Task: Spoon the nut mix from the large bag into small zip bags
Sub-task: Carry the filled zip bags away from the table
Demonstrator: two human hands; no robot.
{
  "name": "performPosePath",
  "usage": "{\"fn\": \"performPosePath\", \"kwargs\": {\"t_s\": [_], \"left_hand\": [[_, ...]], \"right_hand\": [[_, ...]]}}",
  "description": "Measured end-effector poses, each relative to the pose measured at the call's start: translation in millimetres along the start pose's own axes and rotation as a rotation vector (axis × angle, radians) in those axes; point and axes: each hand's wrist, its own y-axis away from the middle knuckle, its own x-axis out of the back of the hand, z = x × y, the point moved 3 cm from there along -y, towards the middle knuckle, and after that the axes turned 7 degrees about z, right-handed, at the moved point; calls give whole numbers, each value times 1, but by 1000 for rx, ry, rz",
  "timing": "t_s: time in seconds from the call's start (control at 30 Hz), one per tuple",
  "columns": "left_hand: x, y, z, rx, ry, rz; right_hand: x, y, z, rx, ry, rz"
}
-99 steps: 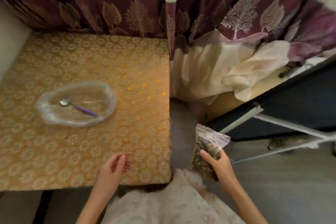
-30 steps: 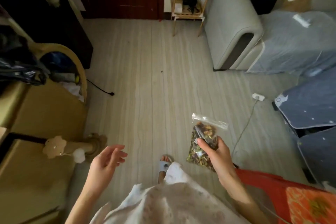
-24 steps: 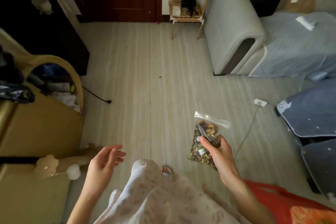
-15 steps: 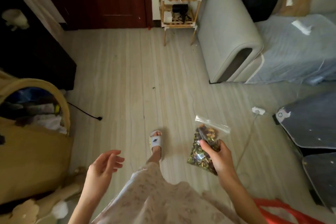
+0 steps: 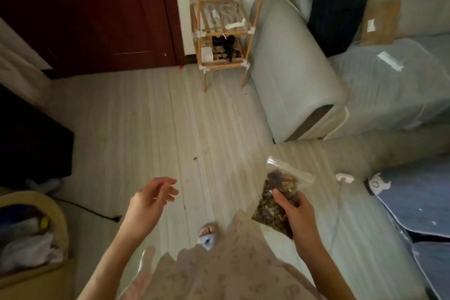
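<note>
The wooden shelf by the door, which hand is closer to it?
Left, slightly. The left hand is below the wooden shelf; the right hand, holding the nut bag, sits lower right.

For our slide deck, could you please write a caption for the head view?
Right hand grips a filled small zip bag above the wooden floor; left hand hangs empty.
</note>
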Motion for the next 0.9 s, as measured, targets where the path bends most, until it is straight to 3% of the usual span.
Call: {"fn": "performPosePath", "kwargs": {"t_s": [0.17, 0.47, 0.9], "left_hand": [[-15, -71, 21, 29, 29, 1], [-48, -190, 45, 167, 79, 142], [-82, -365, 113, 205, 117, 215]], "right_hand": [[-29, -57, -37, -7, 15, 28], [-73, -199, -139, 4, 42, -13], [-138, -359, -268, -13, 64, -82]]}}
